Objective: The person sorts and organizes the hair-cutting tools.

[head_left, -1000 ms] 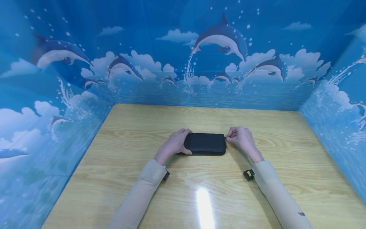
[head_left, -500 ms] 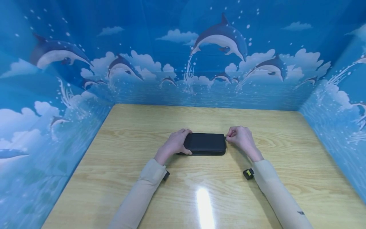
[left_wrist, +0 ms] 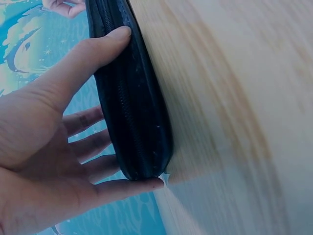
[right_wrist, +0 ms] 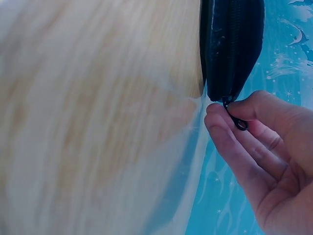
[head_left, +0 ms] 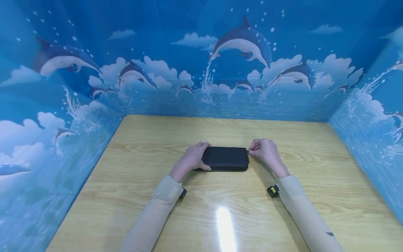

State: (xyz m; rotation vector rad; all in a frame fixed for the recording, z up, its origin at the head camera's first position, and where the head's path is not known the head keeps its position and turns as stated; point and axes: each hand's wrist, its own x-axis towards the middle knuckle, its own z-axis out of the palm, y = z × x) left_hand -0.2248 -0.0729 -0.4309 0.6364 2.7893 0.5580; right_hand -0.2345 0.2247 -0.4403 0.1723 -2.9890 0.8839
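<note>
A black zip-around wallet (head_left: 226,157) lies on the wooden table, with a zip running along its side. Its left end is held by my left hand (head_left: 192,156), thumb on the near side and fingers at the far side and end. In the left wrist view the zip teeth (left_wrist: 128,110) show along the wallet's edge, closed as far as I can see. At the wallet's right end my right hand (head_left: 267,152) pinches a small dark zip pull (right_wrist: 239,123) between thumb and fingers. Part of the pull is hidden by the fingertips.
The light wooden table (head_left: 226,196) reaches around the wallet on all sides. Blue dolphin-print sheeting (head_left: 195,98) stands along the back and both sides. A bright light reflection (head_left: 225,224) lies on the near tabletop.
Almost nothing differs. Both hands keep their places on the wallet and the zip pull; the view shifts only very slightly.
</note>
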